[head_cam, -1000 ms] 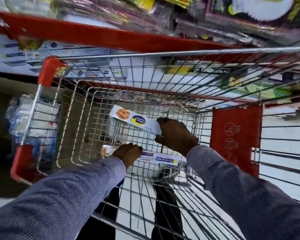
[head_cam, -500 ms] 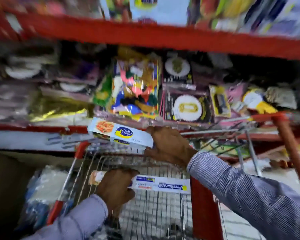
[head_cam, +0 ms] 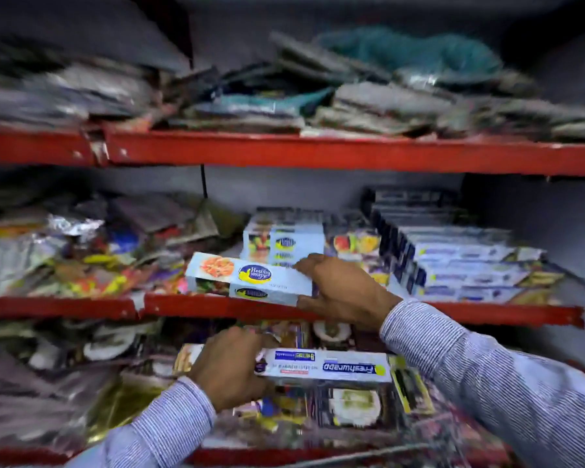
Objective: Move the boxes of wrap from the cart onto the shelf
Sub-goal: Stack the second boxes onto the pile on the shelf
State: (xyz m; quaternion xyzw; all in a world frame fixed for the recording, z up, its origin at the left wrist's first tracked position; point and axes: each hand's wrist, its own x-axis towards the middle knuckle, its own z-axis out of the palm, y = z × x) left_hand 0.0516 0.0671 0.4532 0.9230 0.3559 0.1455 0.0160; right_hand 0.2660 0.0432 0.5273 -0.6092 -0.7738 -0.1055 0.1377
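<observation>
Boxes (head_cam: 250, 276) (head_cam: 321, 366) lie crosswise, long axes left-right.

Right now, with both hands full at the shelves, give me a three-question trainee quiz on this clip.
1. True or false: the right hand holds the Healthy Wrapp box at the front edge of the middle red shelf.
2. Which brand is on the box in the left hand? A Freshwrapp, B Healthy Wrapp, C unbranded.
3. Fill in: the stack of matching Healthy Wrapp boxes sits just ____ the box in the right hand.

Key: 1 true; 2 A, the Freshwrapp box; 3 behind.
</observation>
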